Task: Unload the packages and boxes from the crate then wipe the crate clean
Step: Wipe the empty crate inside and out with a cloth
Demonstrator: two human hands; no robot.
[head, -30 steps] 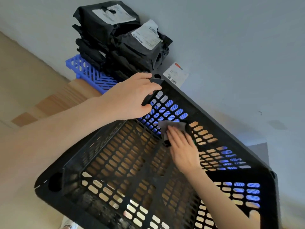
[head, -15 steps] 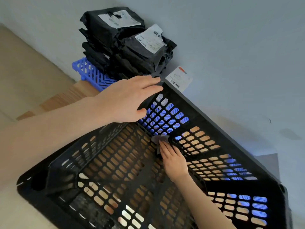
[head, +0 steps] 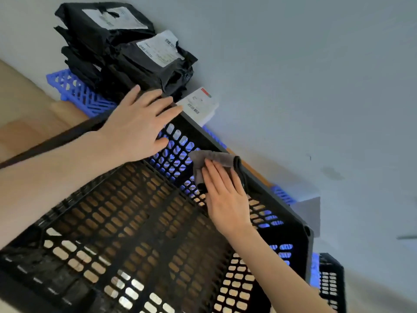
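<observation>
A black lattice crate [head: 140,231] fills the lower view, with nothing inside it but my hands. My left hand [head: 135,127] lies over its far corner rim with straight fingers, the thumb against the inner wall. My right hand [head: 225,197] presses a grey cloth [head: 214,158] flat against the inside of the far wall, just under the rim. Black mailer packages [head: 126,53] with white labels are stacked beyond the crate on a blue plastic pallet [head: 76,91].
A small white labelled box [head: 200,105] lies by the wall behind the crate's corner. A grey box [head: 309,211] and a second black crate [head: 331,281] stand at the right. The grey wall runs close behind everything. Wooden floor shows at the left.
My right hand has slid the cloth from the bottom edge of the far wall up toward its rim. My left hand stays on the far corner, its fingers flatter.
</observation>
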